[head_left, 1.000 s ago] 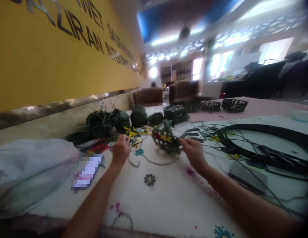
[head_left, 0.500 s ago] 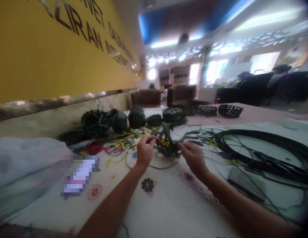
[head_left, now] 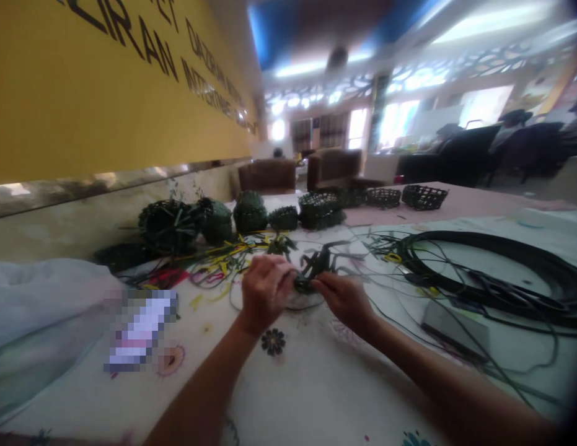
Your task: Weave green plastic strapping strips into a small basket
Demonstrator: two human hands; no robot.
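Between my two hands is a small, partly woven basket (head_left: 318, 260) of dark green strips, with loose strip ends sticking up and out to the right. My left hand (head_left: 266, 290) is closed on its left side, and the back of the hand covers part of the weave. With fingers pinched, my right hand (head_left: 346, 297) grips the basket's near right edge. Just behind lie cut green and yellow strips (head_left: 223, 257), spread over the white flowered tablecloth (head_left: 288, 384).
Several dark green woven baskets (head_left: 251, 210) stand in a row along the back. A big coil of dark strip (head_left: 460, 238) lies at right, with scissors (head_left: 511, 294) on it and a grey flat block (head_left: 455, 328) nearby. At left are a white plastic bag (head_left: 46, 328) and a blurred-out flat item (head_left: 142, 331).
The basket has been turned and tipped in my hands, so its yellow strip no longer shows. My left hand has rolled further over it, and the view has shifted slightly.
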